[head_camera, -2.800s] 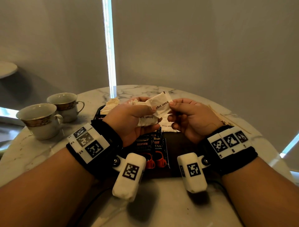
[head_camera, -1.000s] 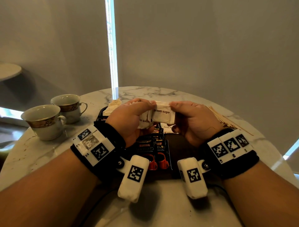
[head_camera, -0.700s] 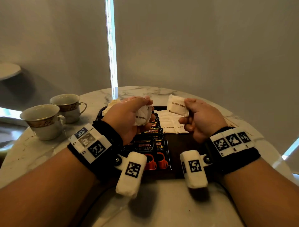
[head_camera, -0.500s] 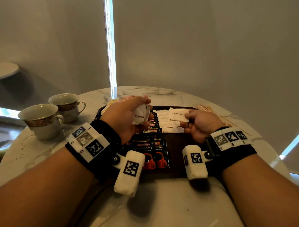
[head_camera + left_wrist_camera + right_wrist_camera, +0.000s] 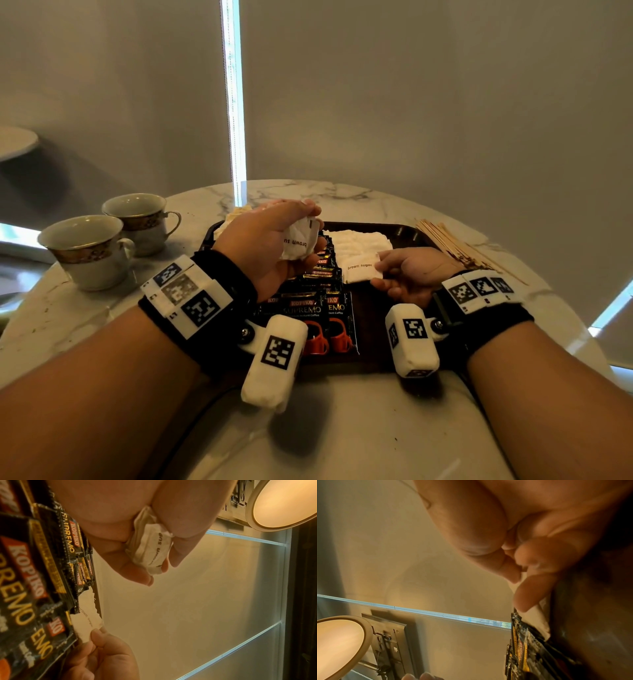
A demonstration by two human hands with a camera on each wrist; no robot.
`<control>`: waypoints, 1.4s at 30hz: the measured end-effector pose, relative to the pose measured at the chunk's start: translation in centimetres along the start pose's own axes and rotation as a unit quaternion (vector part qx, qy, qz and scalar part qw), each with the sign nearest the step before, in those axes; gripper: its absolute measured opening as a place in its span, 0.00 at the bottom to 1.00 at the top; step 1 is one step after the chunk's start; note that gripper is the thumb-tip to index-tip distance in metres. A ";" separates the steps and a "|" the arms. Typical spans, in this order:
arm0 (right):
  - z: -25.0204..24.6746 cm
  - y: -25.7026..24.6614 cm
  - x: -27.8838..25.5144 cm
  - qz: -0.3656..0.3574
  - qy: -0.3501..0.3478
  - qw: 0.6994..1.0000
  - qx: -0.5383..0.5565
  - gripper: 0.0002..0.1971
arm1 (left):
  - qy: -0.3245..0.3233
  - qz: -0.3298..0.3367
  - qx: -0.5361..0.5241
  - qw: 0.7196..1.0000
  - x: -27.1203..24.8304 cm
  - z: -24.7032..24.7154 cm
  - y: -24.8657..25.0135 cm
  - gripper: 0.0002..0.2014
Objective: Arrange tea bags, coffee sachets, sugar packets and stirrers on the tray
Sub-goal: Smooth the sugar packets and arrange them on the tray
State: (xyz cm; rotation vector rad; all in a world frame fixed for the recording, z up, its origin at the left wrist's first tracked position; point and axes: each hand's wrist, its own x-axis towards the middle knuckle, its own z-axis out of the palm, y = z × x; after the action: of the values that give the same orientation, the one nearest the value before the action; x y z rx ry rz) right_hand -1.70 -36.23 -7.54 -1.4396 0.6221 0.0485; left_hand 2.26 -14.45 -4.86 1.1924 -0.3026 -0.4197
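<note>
Laying the single white paper brown-sugar packet (image 5: 361,271) flat is the step: the right hand (image 5: 409,274) pinches its right edge low over the dark rectangular tray (image 5: 404,233), beside the black coffee sachets (image 5: 313,301). Better to overlap it evenly onto the near end of the white packet row (image 5: 359,241). The left hand (image 5: 270,246) grips the spare packets (image 5: 298,243); wooden stirrers (image 5: 445,236) wait on the marble counter (image 5: 342,428).
</note>
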 end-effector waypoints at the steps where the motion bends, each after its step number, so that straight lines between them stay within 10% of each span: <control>1: 0.0 0.0 0.0 -0.002 0.001 1.000 -0.006 0.11 | 0.000 0.001 0.000 1.000 0.0 0.0 0.0 0.07; 12: -0.6 0.3 1.1 0.002 -0.007 0.998 -0.064 0.22 | 0.002 0.005 0.004 1.000 -0.2 0.2 -0.1 0.08; 42: -0.4 -0.8 -0.3 -0.108 0.037 0.993 0.026 0.09 | -0.026 -0.047 -0.067 0.996 -0.3 0.0 0.1 0.18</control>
State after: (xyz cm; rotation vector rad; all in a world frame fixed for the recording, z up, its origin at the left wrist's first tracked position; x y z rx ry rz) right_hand -1.73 -36.64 -6.68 -1.4560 0.5214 -0.1908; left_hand 2.02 -14.23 -4.75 1.0678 -0.2598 -0.5455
